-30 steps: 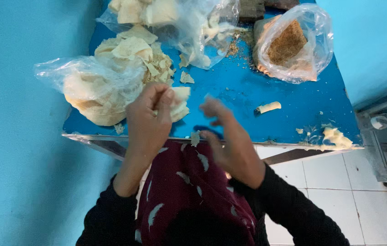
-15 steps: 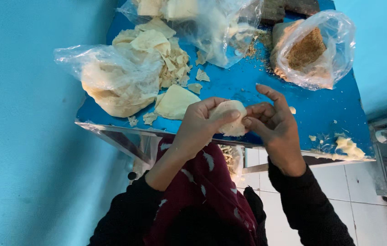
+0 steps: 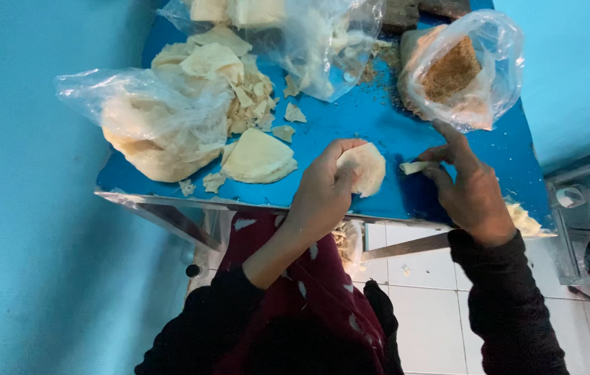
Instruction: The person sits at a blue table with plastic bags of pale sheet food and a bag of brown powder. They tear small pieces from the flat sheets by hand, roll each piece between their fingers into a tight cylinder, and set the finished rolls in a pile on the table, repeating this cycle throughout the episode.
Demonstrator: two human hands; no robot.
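Left hand grips one pale sheet at the table's near edge, right hand pinches a scrap; heaps remain behind.

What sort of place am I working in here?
Probably a small food-preparation corner: a blue table against blue walls, clear bags of pale dough sheets, a bag of brown crumbs, and a white tiled floor.
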